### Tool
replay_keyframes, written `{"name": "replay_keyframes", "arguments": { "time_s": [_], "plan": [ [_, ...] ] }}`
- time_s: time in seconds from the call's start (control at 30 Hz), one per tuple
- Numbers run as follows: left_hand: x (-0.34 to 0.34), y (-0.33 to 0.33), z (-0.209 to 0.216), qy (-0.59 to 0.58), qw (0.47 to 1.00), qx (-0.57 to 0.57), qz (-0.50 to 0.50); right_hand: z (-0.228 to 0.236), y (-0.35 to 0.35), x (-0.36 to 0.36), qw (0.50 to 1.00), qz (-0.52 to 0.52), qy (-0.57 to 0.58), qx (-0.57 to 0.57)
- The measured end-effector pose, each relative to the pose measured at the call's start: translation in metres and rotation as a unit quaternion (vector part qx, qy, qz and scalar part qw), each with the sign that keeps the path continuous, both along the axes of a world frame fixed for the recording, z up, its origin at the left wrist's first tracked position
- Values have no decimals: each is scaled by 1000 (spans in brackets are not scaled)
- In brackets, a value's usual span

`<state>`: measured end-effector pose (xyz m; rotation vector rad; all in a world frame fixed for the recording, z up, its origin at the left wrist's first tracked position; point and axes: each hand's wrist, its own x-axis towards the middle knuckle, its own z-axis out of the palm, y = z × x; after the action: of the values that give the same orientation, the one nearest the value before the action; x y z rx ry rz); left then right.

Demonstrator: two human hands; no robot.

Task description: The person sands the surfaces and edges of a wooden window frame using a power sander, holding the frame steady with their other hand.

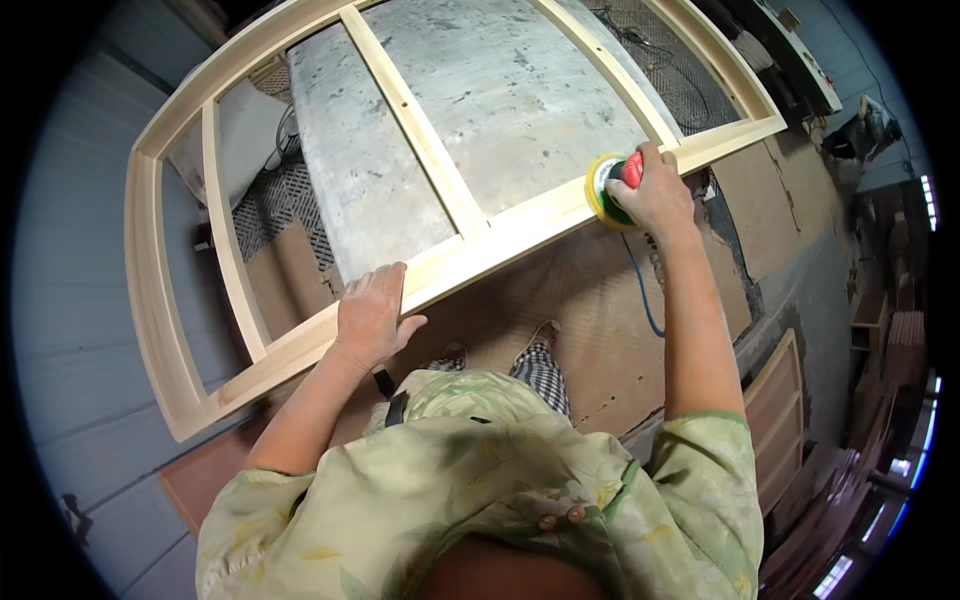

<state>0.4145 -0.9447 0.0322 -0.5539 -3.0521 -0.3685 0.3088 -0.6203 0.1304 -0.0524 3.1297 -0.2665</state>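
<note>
A pale wooden frame with several crossbars lies across a grey, stained worktable. My right hand is wrapped round the red and dark top of a round sander with a yellow-edged disc. The sander rests against the near rail, toward its right part, and seems tilted with its disc facing left. A blue hose or cord hangs below it. My left hand lies over the near rail farther left, fingers flat on top and thumb apart along the near side.
Brown sheets cover the floor around my feet. Coiled cables lie on dark matting beyond the table. At the right, a wooden panel leans near stacked boards. A grey wall stands at the left.
</note>
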Motion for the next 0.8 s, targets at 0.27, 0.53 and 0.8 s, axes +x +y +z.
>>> {"name": "replay_keyframes", "arguments": {
  "time_s": [0.27,0.53,0.8],
  "plan": [
    [7,-3,-20,16,995,20,92,-13,-97,1,949,268,-163,15],
    [-2,6,-14,48,996,22,69,-12,100,-152,980,-49,-188,32],
    [1,-7,-14,17,993,35,113,-10,-117,3,929,326,-170,-47]
  ]
}}
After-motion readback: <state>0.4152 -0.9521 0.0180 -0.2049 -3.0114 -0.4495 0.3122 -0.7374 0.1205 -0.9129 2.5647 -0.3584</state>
